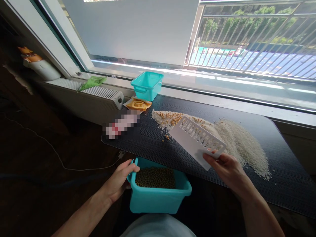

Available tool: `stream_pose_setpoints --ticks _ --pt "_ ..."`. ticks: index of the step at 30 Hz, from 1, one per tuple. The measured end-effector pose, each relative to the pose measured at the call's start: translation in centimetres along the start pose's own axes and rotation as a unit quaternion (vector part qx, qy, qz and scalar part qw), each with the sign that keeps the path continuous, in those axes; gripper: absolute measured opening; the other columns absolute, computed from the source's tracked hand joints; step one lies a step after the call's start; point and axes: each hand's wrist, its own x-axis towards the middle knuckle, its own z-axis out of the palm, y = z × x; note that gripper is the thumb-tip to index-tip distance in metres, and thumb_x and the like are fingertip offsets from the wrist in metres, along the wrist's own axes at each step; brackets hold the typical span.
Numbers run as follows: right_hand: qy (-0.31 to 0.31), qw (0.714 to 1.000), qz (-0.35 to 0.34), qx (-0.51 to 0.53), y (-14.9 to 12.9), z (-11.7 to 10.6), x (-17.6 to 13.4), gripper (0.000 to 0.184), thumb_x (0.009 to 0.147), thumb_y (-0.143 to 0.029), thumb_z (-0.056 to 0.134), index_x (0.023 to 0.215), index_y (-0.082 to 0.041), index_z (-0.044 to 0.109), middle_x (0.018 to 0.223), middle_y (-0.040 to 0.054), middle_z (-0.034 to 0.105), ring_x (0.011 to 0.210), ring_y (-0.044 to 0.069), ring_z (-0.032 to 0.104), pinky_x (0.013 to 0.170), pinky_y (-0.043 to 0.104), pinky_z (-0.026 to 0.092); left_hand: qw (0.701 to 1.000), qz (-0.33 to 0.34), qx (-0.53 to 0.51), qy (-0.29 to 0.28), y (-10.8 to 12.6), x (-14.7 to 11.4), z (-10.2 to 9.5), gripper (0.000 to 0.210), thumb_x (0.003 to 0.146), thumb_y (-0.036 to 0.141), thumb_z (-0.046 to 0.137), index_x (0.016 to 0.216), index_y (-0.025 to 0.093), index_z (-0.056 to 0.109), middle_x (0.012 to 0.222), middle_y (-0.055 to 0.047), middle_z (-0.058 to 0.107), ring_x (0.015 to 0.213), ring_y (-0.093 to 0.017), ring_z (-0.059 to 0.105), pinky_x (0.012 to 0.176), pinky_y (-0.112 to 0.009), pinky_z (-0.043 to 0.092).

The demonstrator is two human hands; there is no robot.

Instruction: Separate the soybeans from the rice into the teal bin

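Observation:
My left hand [123, 179] grips the left end of a turquoise plastic bin [158, 199], its thumb over the rim. Small round greenish-brown beans [155, 178] lie inside this bin, which sits below the table's front edge. In my right hand [228, 168] is a white plastic scraper [190, 144] with a row of slots, held by its right end and tilted over the table. Behind it a long heap of white rice [247, 148] stretches across the dark tabletop. Yellow-orange beans [170, 118] are mixed into the heap's left end, and a few lie loose in front.
A second turquoise bin [147, 86] stands at the back by the window. Before it lies an open packet [138, 104] with something orange-yellow, and a blurred-out item [120, 125] is nearby. On the left are a radiator [103, 93], a green cloth [92, 83] and a thin cable [66, 168].

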Motion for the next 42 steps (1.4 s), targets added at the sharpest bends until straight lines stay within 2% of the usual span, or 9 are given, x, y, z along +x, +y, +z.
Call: stream_pose_setpoints --ticks 4,9,14,20,25,30,36,42 --pt "-0.005 1.000 0.009 -0.004 -0.8 0.4 0.2 0.027 0.075 -0.042 0.063 0.070 -0.018 0.074 0.061 0.0034 0.070 0.055 0.019 0.062 0.048 0.026 0.049 1.000 0.000 0.002 -0.004 0.0 0.0 0.0 0.034 0.052 0.030 0.075 0.078 0.019 0.055 0.056 0.009 0.046 0.042 -0.007 0.039 0.037 -0.018 0.023" --pt "-0.031 1.000 -0.007 -0.002 -0.5 0.6 -0.4 0.030 0.077 -0.044 0.063 0.071 -0.017 0.074 0.067 0.0047 0.072 0.057 0.019 0.063 0.049 0.026 0.050 1.000 0.001 -0.002 0.004 -0.1 0.1 -0.1 0.033 0.053 0.028 0.075 0.078 0.019 0.055 0.059 0.008 0.049 0.044 -0.007 0.041 0.040 -0.018 0.028" --pt "-0.016 1.000 -0.004 0.011 -0.6 0.3 -1.0 0.029 0.076 -0.044 0.064 0.072 -0.017 0.076 0.068 0.0054 0.073 0.058 0.020 0.063 0.050 0.027 0.051 1.000 0.005 -0.005 -0.015 -0.1 0.1 -0.3 0.030 0.057 0.027 0.075 0.078 0.019 0.055 0.066 0.006 0.055 0.049 -0.008 0.047 0.044 -0.019 0.032" --pt "-0.035 0.999 -0.021 -0.011 -0.8 0.4 -2.2 0.028 0.078 -0.042 0.062 0.074 -0.018 0.076 0.075 0.0049 0.075 0.066 0.022 0.067 0.057 0.028 0.055 1.000 0.005 0.005 -0.003 0.2 -0.2 -0.1 0.032 0.054 0.028 0.075 0.076 0.019 0.055 0.061 0.007 0.051 0.046 -0.008 0.044 0.042 -0.019 0.028" --pt "-0.060 0.996 -0.051 -0.052 -1.1 0.4 -3.6 0.028 0.082 -0.040 0.059 0.069 -0.020 0.074 0.067 0.0026 0.071 0.061 0.020 0.064 0.054 0.026 0.051 1.000 0.002 0.002 -0.002 0.4 -0.2 -0.1 0.033 0.052 0.029 0.075 0.076 0.019 0.054 0.059 0.008 0.048 0.043 -0.007 0.040 0.040 -0.019 0.023" --pt "-0.064 0.993 -0.072 -0.065 -1.7 1.6 -2.3 0.031 0.087 -0.039 0.054 0.072 -0.018 0.071 0.071 0.0031 0.070 0.065 0.019 0.062 0.058 0.025 0.051 1.000 0.004 -0.001 0.005 0.3 0.0 -0.4 0.033 0.052 0.027 0.075 0.074 0.020 0.051 0.055 0.010 0.043 0.042 -0.007 0.038 0.038 -0.018 0.021" --pt "-0.138 0.980 -0.122 -0.076 -2.9 3.9 -0.4 0.031 0.092 -0.039 0.049 0.081 -0.020 0.072 0.078 0.0033 0.071 0.076 0.019 0.064 0.068 0.026 0.052 1.000 0.021 -0.008 -0.001 0.7 -0.2 -1.1 0.032 0.053 0.028 0.074 0.075 0.019 0.053 0.058 0.008 0.047 0.042 -0.006 0.038 0.038 -0.018 0.020" --pt "-0.224 0.960 -0.158 -0.049 -4.6 3.5 -1.4 0.031 0.094 -0.037 0.047 0.087 -0.021 0.072 0.089 0.0059 0.072 0.079 0.019 0.064 0.072 0.026 0.052 0.999 0.030 0.012 -0.019 1.1 -0.6 -1.5 0.031 0.056 0.029 0.073 0.079 0.018 0.056 0.059 0.007 0.049 0.043 -0.007 0.039 0.038 -0.018 0.019"
